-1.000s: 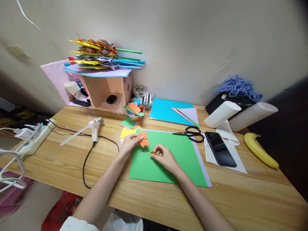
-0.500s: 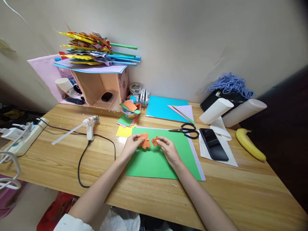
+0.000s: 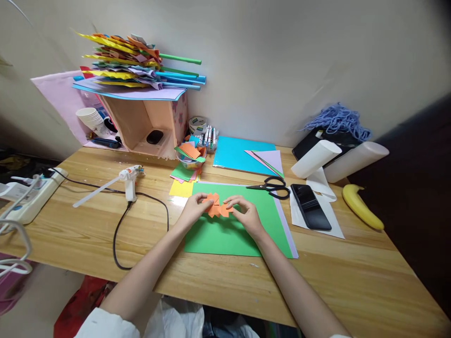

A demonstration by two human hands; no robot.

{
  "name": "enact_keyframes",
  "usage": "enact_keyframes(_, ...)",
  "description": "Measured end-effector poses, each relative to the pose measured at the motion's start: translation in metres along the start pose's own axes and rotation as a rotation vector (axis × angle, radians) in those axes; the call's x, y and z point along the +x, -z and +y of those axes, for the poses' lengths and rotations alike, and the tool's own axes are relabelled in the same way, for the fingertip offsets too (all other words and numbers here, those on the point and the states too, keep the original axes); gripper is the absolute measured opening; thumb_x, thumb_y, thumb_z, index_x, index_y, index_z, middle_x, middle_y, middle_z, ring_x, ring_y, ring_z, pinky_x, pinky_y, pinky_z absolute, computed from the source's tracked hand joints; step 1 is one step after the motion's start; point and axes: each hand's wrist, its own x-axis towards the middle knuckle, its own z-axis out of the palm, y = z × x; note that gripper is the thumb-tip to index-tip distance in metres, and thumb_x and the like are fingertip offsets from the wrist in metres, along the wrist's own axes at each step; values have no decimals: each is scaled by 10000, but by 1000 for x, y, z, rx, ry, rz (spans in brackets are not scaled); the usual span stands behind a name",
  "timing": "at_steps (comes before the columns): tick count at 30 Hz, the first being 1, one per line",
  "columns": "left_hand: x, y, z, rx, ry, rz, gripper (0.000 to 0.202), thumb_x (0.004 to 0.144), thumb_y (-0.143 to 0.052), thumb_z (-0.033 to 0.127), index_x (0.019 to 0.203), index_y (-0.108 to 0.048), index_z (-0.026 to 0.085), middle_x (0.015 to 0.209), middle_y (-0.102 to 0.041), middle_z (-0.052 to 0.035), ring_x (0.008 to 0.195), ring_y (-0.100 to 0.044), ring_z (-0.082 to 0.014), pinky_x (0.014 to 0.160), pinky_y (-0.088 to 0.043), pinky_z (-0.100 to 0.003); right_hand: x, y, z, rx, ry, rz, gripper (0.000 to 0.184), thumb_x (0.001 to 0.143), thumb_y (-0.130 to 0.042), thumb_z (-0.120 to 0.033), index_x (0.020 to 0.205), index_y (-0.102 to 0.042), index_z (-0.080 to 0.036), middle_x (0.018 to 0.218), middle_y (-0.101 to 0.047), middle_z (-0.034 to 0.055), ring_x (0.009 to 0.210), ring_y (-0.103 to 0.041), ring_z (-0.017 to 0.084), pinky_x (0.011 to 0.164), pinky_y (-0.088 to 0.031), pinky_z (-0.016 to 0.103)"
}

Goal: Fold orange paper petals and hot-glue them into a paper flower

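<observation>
Above the green sheet of paper (image 3: 229,237), my left hand (image 3: 193,210) pinches a larger folded orange paper piece (image 3: 213,204) with a jagged, petal-like outline. My right hand (image 3: 247,216) holds a smaller orange paper piece (image 3: 224,211) between thumb and fingers. The small piece meets or overlaps the right edge of the larger one; whether they are joined I cannot tell. Black-handled scissors (image 3: 276,187) rest at the top right of the green sheet. A pale purple sheet (image 3: 286,234) peeks out beneath it.
On the left stands a white glue gun (image 3: 130,182) with its cord, by a power strip (image 3: 38,197). Behind are a bowl of paper scraps (image 3: 190,162), an open box (image 3: 137,122) and blue sheets (image 3: 232,155). A phone (image 3: 310,206), paper rolls (image 3: 316,158) and a banana (image 3: 362,206) lie right.
My right hand has moved left and turned its small orange piece against the larger one; a gap between them has closed. The view has shifted slightly.
</observation>
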Motion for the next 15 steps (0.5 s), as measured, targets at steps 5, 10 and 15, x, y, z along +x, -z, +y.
enact_keyframes(5,1,-2,-2,29,-20,-56,414,585,-721,429,843,-616,123,822,-681,-78,749,-634,-189,601,-486,-242,0,-1,2,-63,-8,-66,72,741,-579,-181,702,-635,-206,1001,-528,51,1028,-503,191,957,-346,381)
enact_keyframes(10,-2,0,0,68,-9,-168,458,592,-724,436,897,-617,112,825,-673,-84,719,-628,-176,579,-472,-229,2,-2,4,-33,-55,-155,80,735,-557,-165,705,-624,-196,975,-485,44,1022,-499,182,970,-330,363)
enact_keyframes(15,-6,-1,4,96,-30,-243,417,563,-746,400,859,-635,129,824,-670,-70,741,-622,-188,613,-476,-242,2,0,0,-29,-83,-188,68,749,-570,-202,702,-618,-189,931,-478,34,971,-515,175,959,-342,362)
